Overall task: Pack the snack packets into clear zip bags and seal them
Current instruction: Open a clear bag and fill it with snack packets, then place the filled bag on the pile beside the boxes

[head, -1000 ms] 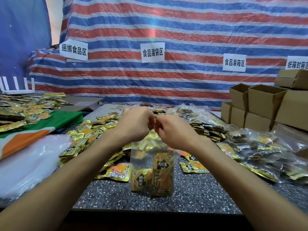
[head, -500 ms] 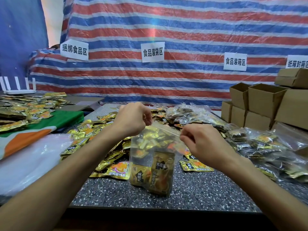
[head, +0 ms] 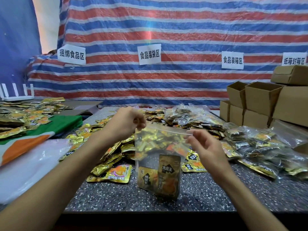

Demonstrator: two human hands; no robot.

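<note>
- Hanging upright between two bare hands, a clear plastic zip bag (head: pixel 158 157) sits just above the dark speckled stone tabletop (head: pixel 208 194), near its front edge.
- Two gold foil snack packets with black labels (head: pixel 160 175) stand inside at the bottom of the bag, the right one taller than the left.
- At the bag's top left corner, the left hand (head: pixel 126 122) has its thumb and fingers pinched tight on the zip strip.
- At the top right corner, the right hand (head: pixel 205 145) pinches the other end of the strip with its fingertips; the remaining fingers are loosely spread.
- The strip runs taut between the two hands, sloping down to the right.
- Behind the bag lies a loose heap of gold snack packets (head: pixel 106 152) spread across the table.
- Off to the right, filled clear bags of packets (head: pixel 260 144) are piled, with open brown cardboard boxes (head: pixel 260 104) stacked behind them.
</note>
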